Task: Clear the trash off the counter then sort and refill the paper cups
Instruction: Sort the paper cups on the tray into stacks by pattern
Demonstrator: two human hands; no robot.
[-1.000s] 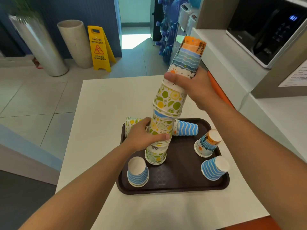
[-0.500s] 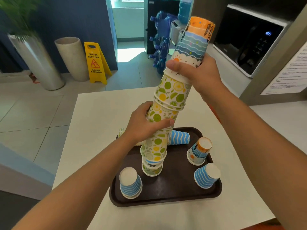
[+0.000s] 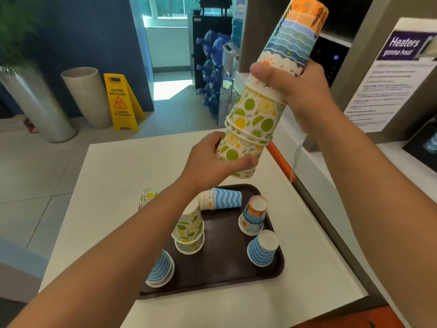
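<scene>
- Our right hand (image 3: 295, 91) wraps round the top of a tilted stack of cups (image 3: 264, 95), lifted clear above the tray (image 3: 227, 268)
- Our left hand (image 3: 208, 162) grips the stack's lower end
- A shorter stack (image 3: 189, 230) and single cups stand on the tray

One tray (image 3: 236, 275), one lifted stack of cups (image 3: 267, 110), six cups or short stacks below, two planters, one wet-floor sign (image 3: 121, 101).
</scene>
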